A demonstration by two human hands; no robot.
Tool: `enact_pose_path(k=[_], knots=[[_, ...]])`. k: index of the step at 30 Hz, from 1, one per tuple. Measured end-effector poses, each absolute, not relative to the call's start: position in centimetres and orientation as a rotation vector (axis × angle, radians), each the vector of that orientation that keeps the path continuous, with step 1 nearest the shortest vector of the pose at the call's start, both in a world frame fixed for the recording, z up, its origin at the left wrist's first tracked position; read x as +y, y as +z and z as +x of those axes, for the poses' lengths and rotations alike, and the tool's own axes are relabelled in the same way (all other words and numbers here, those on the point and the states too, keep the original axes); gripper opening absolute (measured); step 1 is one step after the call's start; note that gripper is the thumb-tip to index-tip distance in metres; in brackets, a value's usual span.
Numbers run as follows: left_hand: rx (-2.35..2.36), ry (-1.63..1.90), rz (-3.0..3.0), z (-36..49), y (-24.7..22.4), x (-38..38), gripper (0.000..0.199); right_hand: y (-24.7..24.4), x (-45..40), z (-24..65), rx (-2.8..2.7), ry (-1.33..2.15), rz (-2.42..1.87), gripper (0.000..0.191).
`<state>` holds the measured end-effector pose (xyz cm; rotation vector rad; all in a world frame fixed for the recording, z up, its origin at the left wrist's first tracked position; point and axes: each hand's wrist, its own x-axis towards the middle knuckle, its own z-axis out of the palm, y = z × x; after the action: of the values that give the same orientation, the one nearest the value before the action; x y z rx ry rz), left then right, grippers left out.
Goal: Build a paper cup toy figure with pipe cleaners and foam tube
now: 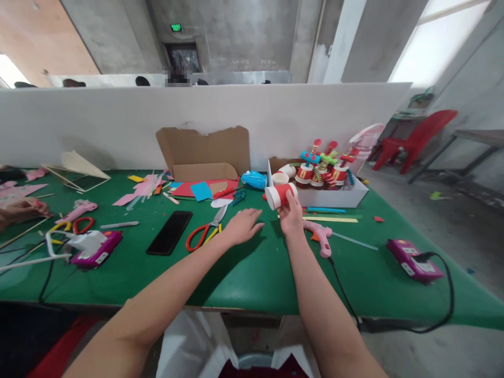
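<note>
Your right hand (292,215) was curled around a red-and-white paper cup (282,195), held sideways just right of centre, overlapping the left corner of the white cardboard box (331,198). Your left hand (244,227) was loosely open with nothing visible in its hold, beside the scissors (214,223). Green desk (252,278) stretched between your forearms to its front edge, lower centre; the pink glue gun (323,235) lay close by your right wrist.
</note>
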<state>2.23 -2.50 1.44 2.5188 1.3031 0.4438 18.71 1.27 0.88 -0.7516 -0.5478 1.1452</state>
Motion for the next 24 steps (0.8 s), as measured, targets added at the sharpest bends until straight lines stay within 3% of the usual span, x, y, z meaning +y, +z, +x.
enact_pose_path(k=[3, 6, 12, 14, 18, 20, 24], knots=[[1.472, 0.357, 2.559, 4.6, -0.7, 1.2, 0.063, 0.8, 1.1, 18.9, -0.535, 1.096, -0.746, 0.039], [1.349, 0.188, 2.571, 6.3, -2.0, 2.4, 0.070, 0.7, 1.0, 19.1, -0.533, 1.087, -0.741, 0.040], [0.884, 0.091, 2.679, 5.0, -1.8, -2.1, 0.076, 0.7, 0.9, 19.1, -0.481, 1.131, -0.720, 0.038], [0.651, 0.123, 2.679, 3.8, -1.4, -4.2, 0.073, 0.7, 0.9, 19.3, -0.480, 1.149, -0.731, 0.040], [0.426, 0.277, 2.521, 2.6, -0.7, -5.2, 0.046, 1.4, 0.6, 19.8, -0.416, 1.156, -0.799, 0.041], [0.563, 0.355, 2.510, 3.1, -0.7, -4.1, 0.047, 2.5, 0.4, 20.1, -0.390, 1.152, -0.810, 0.038], [0.804, 0.165, 2.627, 5.1, -0.9, -2.3, 0.059, 5.2, -0.3, 20.8, -0.426, 1.164, -0.807, 0.035]])
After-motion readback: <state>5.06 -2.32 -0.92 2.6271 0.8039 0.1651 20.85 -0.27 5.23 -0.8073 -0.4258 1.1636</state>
